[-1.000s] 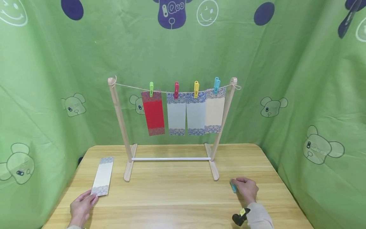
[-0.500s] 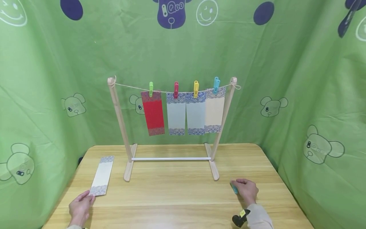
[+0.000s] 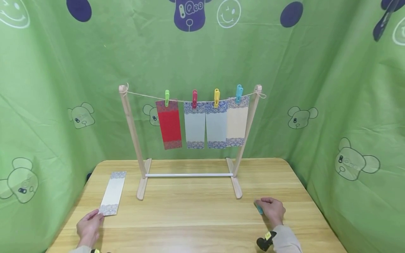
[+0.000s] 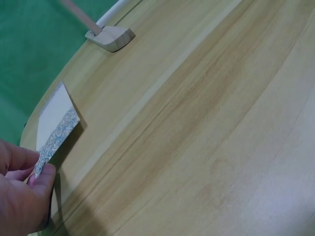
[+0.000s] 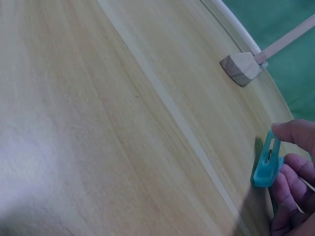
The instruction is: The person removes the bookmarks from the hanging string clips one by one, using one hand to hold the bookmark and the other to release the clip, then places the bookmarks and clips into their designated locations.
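Note:
At the left of the table, my left hand [image 3: 88, 227] pinches the near left corner of a cream paper card [image 3: 113, 193] with blue-grey patterned ends. In the left wrist view, thumb and fingers meet on the patterned end of the card [image 4: 58, 130], which casts a shadow on the wood. Over on the right, my right hand [image 3: 272, 210] holds a teal clothespin [image 3: 259, 208] by its fingertips. The right wrist view shows the clothespin [image 5: 268, 162] with its metal spring visible, one fingertip on its upper end and other fingers behind it.
A wooden stand [image 3: 141, 168] carries a string. From it hang a red card [image 3: 169, 126], two pale blue cards [image 3: 195, 127] and a cream card [image 3: 237, 123], on green, red, yellow and blue clothespins. Green curtains [image 3: 202, 59] enclose the wooden table [image 3: 186, 225].
The left hand and the card's near end have shifted slightly left. The right hand has stayed almost still with the clothespin.

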A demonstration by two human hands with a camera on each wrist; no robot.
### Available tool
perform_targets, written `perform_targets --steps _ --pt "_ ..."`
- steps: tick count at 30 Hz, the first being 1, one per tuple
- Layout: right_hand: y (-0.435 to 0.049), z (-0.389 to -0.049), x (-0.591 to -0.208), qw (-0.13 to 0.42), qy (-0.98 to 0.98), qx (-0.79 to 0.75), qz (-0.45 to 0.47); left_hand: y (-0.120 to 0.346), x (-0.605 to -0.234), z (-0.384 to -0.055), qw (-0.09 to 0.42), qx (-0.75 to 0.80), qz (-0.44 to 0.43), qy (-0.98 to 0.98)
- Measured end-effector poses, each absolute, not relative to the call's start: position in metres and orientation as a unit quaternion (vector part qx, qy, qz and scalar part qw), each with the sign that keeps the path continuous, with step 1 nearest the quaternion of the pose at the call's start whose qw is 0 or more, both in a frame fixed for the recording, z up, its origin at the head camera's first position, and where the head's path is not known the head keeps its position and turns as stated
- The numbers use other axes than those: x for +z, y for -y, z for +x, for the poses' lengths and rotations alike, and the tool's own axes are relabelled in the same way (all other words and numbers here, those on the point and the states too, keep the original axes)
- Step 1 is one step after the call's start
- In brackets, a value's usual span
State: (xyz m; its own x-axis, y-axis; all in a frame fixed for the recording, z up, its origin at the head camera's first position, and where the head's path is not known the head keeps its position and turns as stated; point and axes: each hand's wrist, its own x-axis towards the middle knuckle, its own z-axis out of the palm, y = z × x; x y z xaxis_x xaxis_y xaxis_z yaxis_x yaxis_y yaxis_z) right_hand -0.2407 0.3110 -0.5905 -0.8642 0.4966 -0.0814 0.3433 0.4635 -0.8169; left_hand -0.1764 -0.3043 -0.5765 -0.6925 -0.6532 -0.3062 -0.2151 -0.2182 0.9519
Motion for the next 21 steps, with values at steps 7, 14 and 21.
perform_targets --steps 7,14,21 --pt "-0.3101 -0.2411 -0.5909 0.083 0.849 0.457 -0.252 0.3042 -0.5741 -0.1779 0.157 -0.685 0.367 0.61" --pt "-0.3102 -0.24 -0.5907 0.087 0.846 0.462 -0.25 0.3053 -0.5725 -0.1764 0.152 -0.681 0.372 0.612" --pt "-0.3124 -0.2374 -0.5873 0.083 0.846 0.468 -0.24 0.309 -0.5744 -0.174 0.147 -0.683 0.362 0.617"
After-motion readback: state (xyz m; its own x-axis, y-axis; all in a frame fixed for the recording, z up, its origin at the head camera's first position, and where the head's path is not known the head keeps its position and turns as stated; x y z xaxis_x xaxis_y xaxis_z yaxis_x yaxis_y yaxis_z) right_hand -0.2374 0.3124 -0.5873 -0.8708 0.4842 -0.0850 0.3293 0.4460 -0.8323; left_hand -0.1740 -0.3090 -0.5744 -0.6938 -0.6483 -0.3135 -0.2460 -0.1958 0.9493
